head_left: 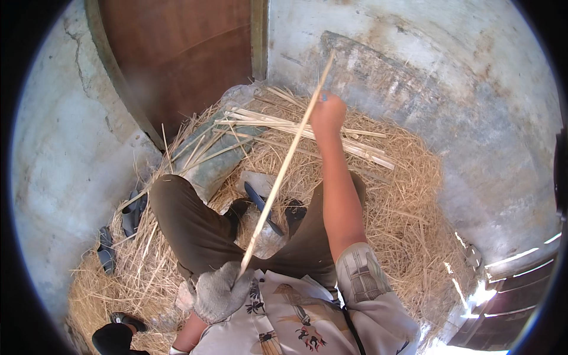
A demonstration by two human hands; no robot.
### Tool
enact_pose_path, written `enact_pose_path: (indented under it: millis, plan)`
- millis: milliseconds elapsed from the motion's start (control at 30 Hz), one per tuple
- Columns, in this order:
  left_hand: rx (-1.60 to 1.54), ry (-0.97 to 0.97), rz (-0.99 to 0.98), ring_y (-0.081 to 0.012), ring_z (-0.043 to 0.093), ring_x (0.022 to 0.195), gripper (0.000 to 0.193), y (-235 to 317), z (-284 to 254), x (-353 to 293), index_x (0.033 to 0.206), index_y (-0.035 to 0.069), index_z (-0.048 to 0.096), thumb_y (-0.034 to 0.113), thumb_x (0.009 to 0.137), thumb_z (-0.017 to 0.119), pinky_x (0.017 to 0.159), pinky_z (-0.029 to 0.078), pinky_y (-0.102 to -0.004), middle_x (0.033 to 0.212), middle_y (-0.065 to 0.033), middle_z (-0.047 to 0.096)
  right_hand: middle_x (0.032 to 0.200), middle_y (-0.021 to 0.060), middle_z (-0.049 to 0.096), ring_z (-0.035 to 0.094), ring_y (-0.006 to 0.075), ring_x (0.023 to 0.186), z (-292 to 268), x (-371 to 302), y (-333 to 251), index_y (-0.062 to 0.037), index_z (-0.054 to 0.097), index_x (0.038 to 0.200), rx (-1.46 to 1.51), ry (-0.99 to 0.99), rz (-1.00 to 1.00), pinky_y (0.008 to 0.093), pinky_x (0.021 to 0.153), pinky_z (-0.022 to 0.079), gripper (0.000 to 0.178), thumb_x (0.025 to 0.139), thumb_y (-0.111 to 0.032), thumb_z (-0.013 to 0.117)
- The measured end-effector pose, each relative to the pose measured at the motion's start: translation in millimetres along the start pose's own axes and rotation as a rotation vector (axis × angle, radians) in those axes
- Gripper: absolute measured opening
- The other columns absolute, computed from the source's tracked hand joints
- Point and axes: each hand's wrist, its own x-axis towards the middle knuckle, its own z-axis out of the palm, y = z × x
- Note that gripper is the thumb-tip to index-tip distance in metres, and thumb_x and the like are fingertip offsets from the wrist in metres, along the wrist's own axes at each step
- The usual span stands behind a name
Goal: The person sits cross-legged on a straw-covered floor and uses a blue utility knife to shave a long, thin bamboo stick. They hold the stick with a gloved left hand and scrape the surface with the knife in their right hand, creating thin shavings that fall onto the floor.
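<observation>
A long pale bamboo strip [283, 163] runs slantwise in front of me, from my lap up toward the wall. My left hand [222, 292], in a grey work glove, is closed round its lower end near my waist. My bare right hand [329, 113] is stretched far forward, in a fist against the upper part of the strip. A small blue bit shows by its thumb; I cannot make out what it is. Between my feet lies a long, narrow dark blue object [255, 196], its kind unclear, with a greyish block [255, 180] beside it.
More split strips [355, 148] lie in a loose bundle ahead, across shavings [402, 219] and a greenish sack [207, 171]. Dark sandals [106, 251] sit at the left. Another person's shod foot [128, 321] is at lower left. A brown door [183, 53] and plastered walls [449, 89] stand close.
</observation>
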Motion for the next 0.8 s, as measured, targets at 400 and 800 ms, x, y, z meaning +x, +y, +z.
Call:
enact_pose_path:
  millis: [400, 800]
  plan:
    - [-0.246, -0.038, -0.138, -0.0332, 0.065, 0.059, 0.028, -16.5, 13.1, -6.6, 0.093, 0.004, 0.071, 0.033, 0.095, 0.074, 0.057, 0.05, -0.0407, 0.067, -0.0158, 0.063, 0.065, 0.0152, 0.065, 0.061, 0.0271, 0.058, 4.1, 9.1, 28.0, 0.0019, 0.07, 0.08, 0.201, 0.088, -0.103, 0.0412, 0.058, 0.046, 0.026, 0.095, -0.019, 0.068]
    - [-0.244, 0.059, -0.267, -0.0303, 0.071, 0.065, 0.031, -8.6, 5.1, 4.1, 0.101, 0.0, 0.071, 0.031, 0.096, 0.071, 0.065, 0.054, -0.0395, 0.071, -0.0182, 0.069, 0.053, -0.0078, 0.032, 0.029, 0.0053, 0.041, 14.4, -11.4, -2.3, 0.0025, 0.068, 0.114, 1.409, -0.613, 0.48, 0.0252, 0.042, 0.03, 0.038, 0.105, -0.034, 0.062]
